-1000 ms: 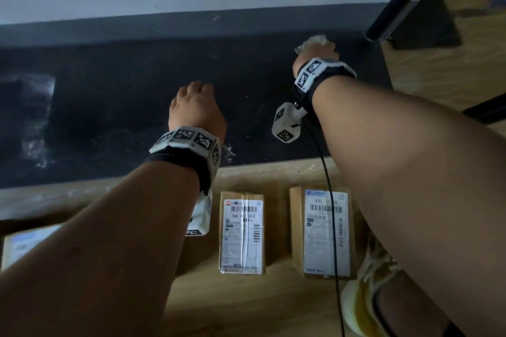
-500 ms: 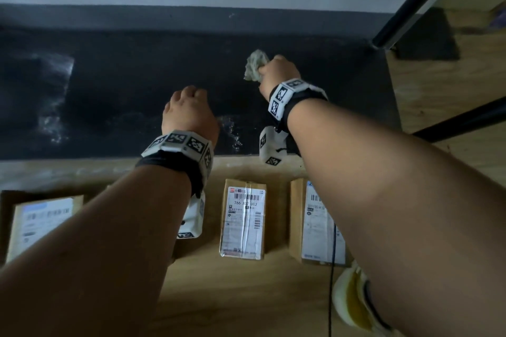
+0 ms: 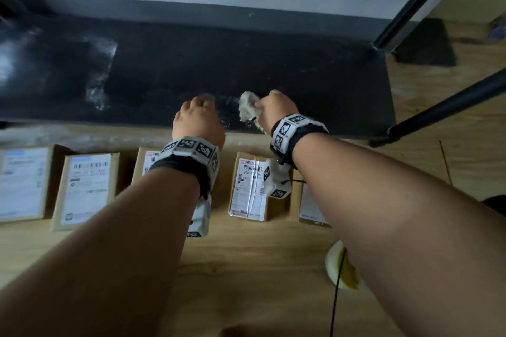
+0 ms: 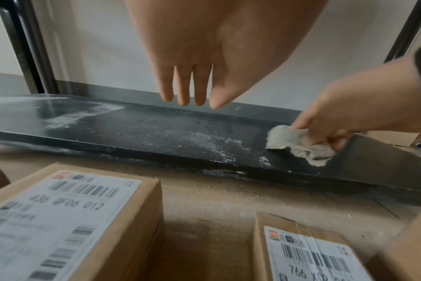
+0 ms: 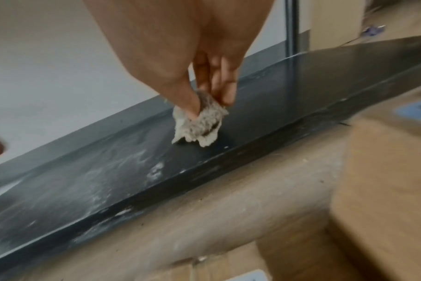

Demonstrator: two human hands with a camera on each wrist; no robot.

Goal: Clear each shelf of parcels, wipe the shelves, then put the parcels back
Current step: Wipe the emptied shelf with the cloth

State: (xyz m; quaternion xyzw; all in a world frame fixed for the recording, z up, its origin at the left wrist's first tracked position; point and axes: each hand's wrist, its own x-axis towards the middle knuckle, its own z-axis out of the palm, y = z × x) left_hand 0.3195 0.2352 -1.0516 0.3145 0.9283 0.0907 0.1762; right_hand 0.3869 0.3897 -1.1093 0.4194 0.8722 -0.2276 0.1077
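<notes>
Presently a crumpled wad of cloth (image 4: pixel 298 144) is pinched between the thumb and fingertips (image 5: pixel 226 95) of the right hand (image 3: pixel 276 109) and pressed onto the black shelf (image 3: pixel 301 76), near its front edge. The wad is judged soft, light and easily squashed, so it is best taken by a bunched pinch at its top, as it is now. White dust is seen on the shelf to the wad's left. The left hand (image 3: pixel 198 120) is held just above the shelf with its fingers (image 4: pixel 183 85) straight and together, and nothing is gripped by it. The parcels (image 3: pixel 85 189) are laid in a row on the wooden floor in front of the shelf; they are judged stiff and light, and best lifted by their opposite sides.
</notes>
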